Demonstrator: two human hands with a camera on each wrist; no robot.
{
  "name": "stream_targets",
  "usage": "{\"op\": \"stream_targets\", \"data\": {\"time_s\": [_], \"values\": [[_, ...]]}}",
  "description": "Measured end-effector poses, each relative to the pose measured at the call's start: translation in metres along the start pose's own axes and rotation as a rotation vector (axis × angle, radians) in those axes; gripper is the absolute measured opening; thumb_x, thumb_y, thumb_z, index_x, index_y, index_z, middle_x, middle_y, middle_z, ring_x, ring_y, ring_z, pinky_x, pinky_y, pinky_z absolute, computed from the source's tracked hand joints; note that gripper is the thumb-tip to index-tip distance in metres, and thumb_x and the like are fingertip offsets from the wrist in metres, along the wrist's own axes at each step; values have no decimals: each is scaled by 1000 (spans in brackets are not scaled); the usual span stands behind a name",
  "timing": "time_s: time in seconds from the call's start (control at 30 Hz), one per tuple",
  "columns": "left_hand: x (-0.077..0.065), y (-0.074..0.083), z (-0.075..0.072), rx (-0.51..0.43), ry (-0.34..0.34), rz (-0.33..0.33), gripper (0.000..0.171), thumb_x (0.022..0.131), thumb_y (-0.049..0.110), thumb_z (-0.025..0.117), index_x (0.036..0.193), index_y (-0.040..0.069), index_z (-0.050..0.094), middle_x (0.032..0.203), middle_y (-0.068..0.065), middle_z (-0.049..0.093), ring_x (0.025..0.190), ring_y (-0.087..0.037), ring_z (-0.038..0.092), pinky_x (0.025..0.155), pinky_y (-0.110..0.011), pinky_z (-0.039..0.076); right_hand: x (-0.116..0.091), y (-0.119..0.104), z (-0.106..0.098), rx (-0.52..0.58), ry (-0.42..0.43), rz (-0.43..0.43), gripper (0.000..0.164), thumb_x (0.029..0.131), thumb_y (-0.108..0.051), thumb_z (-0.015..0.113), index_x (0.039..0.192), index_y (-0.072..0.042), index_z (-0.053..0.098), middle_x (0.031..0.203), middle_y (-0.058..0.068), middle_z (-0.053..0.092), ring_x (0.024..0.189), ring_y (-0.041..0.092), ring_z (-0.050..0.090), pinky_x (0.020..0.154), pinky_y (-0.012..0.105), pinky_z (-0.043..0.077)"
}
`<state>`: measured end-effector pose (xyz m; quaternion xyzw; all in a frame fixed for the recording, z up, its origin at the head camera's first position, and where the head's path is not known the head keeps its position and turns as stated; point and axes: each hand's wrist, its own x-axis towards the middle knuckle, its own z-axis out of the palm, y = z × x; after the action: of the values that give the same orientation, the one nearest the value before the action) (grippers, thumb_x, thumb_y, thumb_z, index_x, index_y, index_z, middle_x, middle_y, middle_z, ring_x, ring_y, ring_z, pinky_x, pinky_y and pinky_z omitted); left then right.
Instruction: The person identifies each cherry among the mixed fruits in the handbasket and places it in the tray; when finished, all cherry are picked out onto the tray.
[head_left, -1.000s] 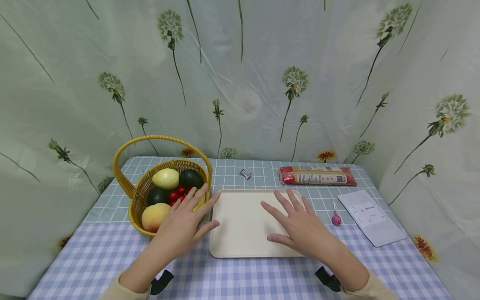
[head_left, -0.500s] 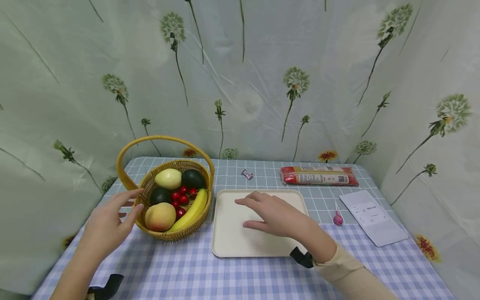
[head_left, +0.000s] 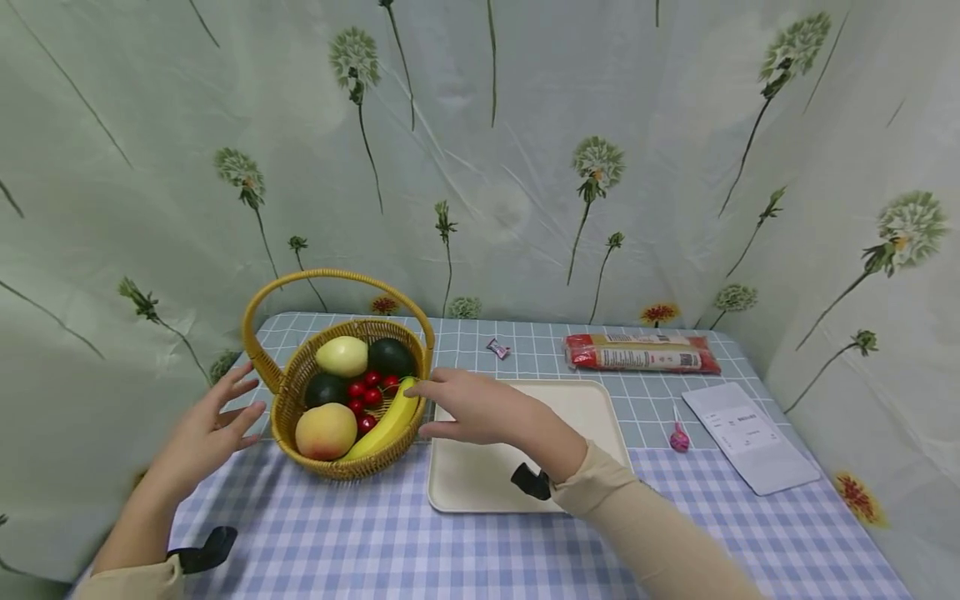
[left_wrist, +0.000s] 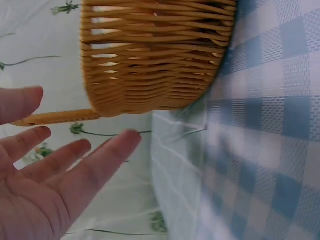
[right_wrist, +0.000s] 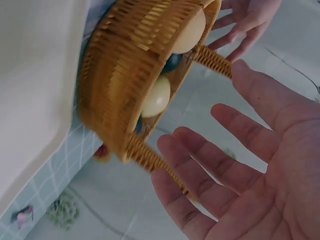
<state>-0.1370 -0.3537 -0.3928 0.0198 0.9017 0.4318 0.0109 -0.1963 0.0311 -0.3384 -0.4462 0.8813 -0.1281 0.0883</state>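
A yellow wicker basket (head_left: 345,469) with a tall arched handle (head_left: 337,273) stands left of centre on the table. Inside lie a peach (head_left: 326,432), a banana (head_left: 386,429), several red cherries (head_left: 365,398), a pale yellow-green fruit (head_left: 342,357) and two dark green fruits (head_left: 392,357). My left hand (head_left: 204,433) is spread beside the basket's left side, fingers apart and holding nothing. On the other side, my right hand (head_left: 480,408) reaches over the tray with its fingertips close to the basket's right rim. The right wrist view shows its palm and loosely extended fingers, with nothing held.
A cream tray (head_left: 480,492) lies right of the basket, partly beneath the right arm. Behind it are a small wrapped candy (head_left: 498,348) and a red-and-gold packet (head_left: 641,352). Farther right lie a pink lollipop (head_left: 678,438) and a white labelled pouch (head_left: 750,437).
Both hands started spread over the basket and the tray. The left swung out to the basket's left side, and the right moved leftward across the tray to its right rim.
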Motion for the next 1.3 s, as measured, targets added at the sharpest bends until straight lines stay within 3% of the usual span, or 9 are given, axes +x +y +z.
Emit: {"op": "stream_targets", "data": {"time_s": [0.17, 0.37, 0.53, 0.63, 0.93, 1.13, 1.3], "values": [[14, -5, 2, -144, -75, -47, 85, 115, 33, 51, 173, 15, -9, 171, -40, 14, 148, -69, 30, 91, -47, 66, 30, -10, -2, 12, -53, -21, 52, 107, -35, 69, 154, -16, 59, 137, 9, 68, 112, 18, 65, 101, 28, 57], [23, -12, 5, -214, -101, -66, 91, 114, 27, 56, 172, 9, -11, 170, -42, 15, 150, -67, 30, 90, -46, 67, 67, -7, 1, 56, -121, -40, 49, 107, -33, 69, 151, -13, 62, 144, 6, 68, 125, 19, 65, 110, 27, 54], [28, -19, 9, -246, -120, -106, 91, 113, 22, 58, 172, 9, -9, 170, -42, 15, 150, -62, 34, 93, -45, 66, 93, -3, 3, 114, -182, -6, 48, 107, -30, 69, 150, -10, 62, 122, 7, 73, 96, 13, 59, 84, 19, 52], [30, -22, 10, -272, -131, -121, 89, 113, 18, 57, 172, 9, -9, 169, -43, 14, 150, -61, 35, 93, -46, 66, 108, -2, 4, 123, -215, 27, 47, 107, -28, 70, 150, -11, 62, 114, 5, 71, 91, 11, 57, 77, 20, 48], [28, -25, 11, -388, -164, -193, 90, 113, 18, 56, 172, 11, -12, 171, -41, 8, 154, -60, 26, 98, -56, 63, 141, -1, 3, 99, -286, 112, 46, 107, -30, 68, 151, -14, 62, 145, 2, 67, 125, 15, 62, 101, 23, 53], [26, -27, 12, -408, -159, -217, 90, 113, 19, 56, 172, 13, -11, 172, -40, 8, 154, -60, 25, 100, -58, 62, 153, 1, 4, 262, -373, 205, 40, 107, -25, 69, 145, -13, 66, 133, 1, 69, 118, 21, 71, 98, 28, 60], [26, -27, 13, -418, -157, -238, 91, 113, 21, 57, 172, 15, -11, 172, -38, 8, 155, -60, 24, 102, -59, 61, 160, 4, 7, 384, -424, 277, 35, 106, -23, 70, 139, -12, 69, 126, 0, 69, 122, 24, 72, 105, 33, 61]]}}
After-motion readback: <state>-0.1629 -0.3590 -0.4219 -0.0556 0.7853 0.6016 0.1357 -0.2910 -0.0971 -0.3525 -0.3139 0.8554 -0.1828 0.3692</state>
